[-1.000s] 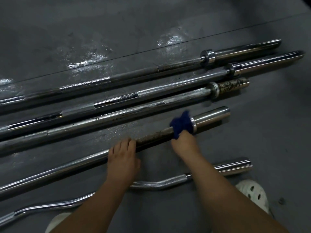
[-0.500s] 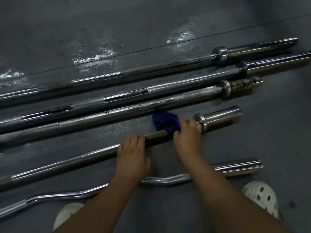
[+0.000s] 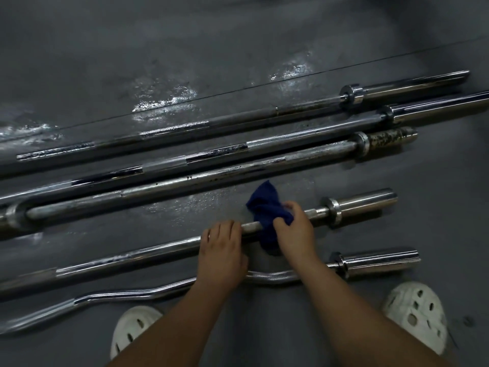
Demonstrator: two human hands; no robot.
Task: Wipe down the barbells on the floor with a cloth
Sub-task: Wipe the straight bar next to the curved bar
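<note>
Gripping blue cloth [image 3: 267, 207] around barbell [image 3: 357, 206], right hand [image 3: 293, 231]; left hand [image 3: 221, 246] clasps the shaft.

My right hand [image 3: 293, 231] has dragged the blue cloth [image 3: 267, 213] along the bar [image 3: 148, 254] away from the collar [image 3: 334, 209], toward 8 o'clock. It now sits just beside my left hand [image 3: 221, 247], with bare steel showing next to the collar.
</note>
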